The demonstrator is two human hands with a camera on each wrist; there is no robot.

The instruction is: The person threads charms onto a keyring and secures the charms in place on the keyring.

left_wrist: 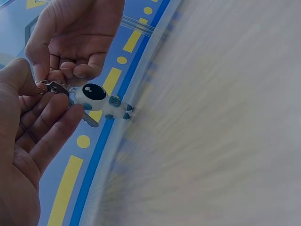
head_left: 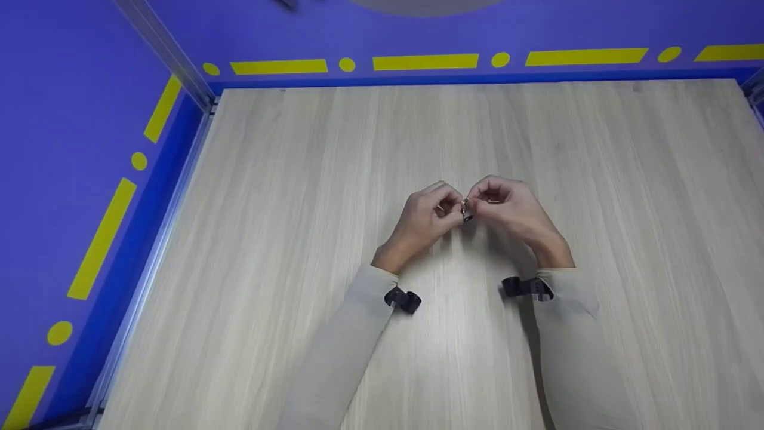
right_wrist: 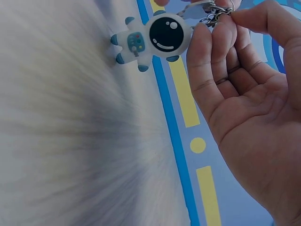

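Observation:
Both hands meet over the table, with a small keychain between their fingertips. My left hand pinches the metal key ring from the left side. From the other side, my right hand pinches the ring and its short chain between thumb and fingers. A white astronaut figure with a black visor and blue-grey hands and feet dangles from the chain. Beside it a silver key hangs, partly hidden by the left fingers. In the head view the hands cover most of the keychain.
A light wood-grain table lies under the hands. Blue panels with yellow marks stand along its back and left side, joined by a metal corner post. Black straps with small devices sit on both wrists.

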